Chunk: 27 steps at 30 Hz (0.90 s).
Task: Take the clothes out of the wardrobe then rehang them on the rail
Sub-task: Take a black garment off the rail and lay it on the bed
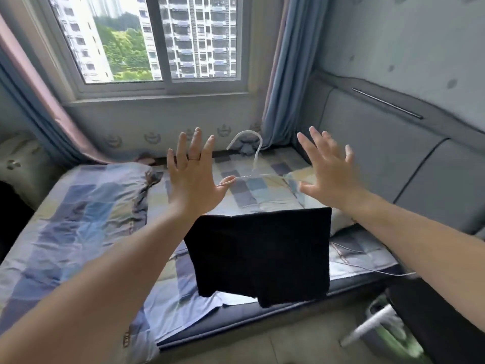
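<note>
Over the checked bedsheet (86, 200) beneath the window (157, 48), we hold our left hand (193, 177) and right hand (330, 174) up with fingers spread, gripping nothing, the white hanger (256, 158) between them touching our left thumb, its black garment (262, 253) draped below both wrists.

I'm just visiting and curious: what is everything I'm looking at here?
hanger: one, white, in the air between the hands
garment: one, black, draped over the hanger's bar, above the bed edge
bedcover: one, blue and cream checks, across the bed
window: one, white frame, behind the bed
curtains: two, blue with pink, either side of the window
headboard: one, grey padded, right
cable: one, white, on the bed at right
ring: one, on the left hand
left hand: fingers spread, thumb at the hanger
right hand: fingers spread
</note>
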### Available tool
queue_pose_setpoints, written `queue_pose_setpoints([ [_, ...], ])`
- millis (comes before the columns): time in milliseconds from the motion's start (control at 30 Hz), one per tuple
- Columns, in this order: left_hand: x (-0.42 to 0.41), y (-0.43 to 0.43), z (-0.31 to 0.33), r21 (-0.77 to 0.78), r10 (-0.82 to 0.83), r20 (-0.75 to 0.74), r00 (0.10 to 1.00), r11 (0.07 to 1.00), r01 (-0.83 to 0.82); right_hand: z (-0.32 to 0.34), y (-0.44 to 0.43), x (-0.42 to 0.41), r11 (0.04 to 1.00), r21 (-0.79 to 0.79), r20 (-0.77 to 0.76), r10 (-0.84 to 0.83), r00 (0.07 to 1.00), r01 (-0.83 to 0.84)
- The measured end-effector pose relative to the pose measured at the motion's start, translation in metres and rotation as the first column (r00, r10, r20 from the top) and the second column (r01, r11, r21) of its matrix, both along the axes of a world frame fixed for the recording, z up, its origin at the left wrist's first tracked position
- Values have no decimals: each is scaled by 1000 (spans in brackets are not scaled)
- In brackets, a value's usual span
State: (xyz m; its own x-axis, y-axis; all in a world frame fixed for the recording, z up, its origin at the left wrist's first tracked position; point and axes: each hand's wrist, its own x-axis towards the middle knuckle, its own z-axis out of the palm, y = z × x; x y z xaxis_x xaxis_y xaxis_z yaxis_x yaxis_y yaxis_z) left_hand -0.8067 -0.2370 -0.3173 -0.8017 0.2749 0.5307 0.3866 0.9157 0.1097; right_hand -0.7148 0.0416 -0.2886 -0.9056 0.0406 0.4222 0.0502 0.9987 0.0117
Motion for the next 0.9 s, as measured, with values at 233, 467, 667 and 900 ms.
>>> queue_pose_setpoints([
  [233,-45,109,-40,58,-129,124,984,991,123,-25,95,-26,989,21,73,-147,986,146],
  [467,-113,200,-106,84,-134,267,954,990,116,-85,194,-104,995,18,157,-104,982,102],
  [667,-159,269,-173,58,-24,531,847,998,-8,-165,268,-183,994,-62,475,-46,879,86],
  [900,-219,330,-253,-5,130,811,570,976,-217,-260,325,-265,978,-210,624,142,769,-10],
])
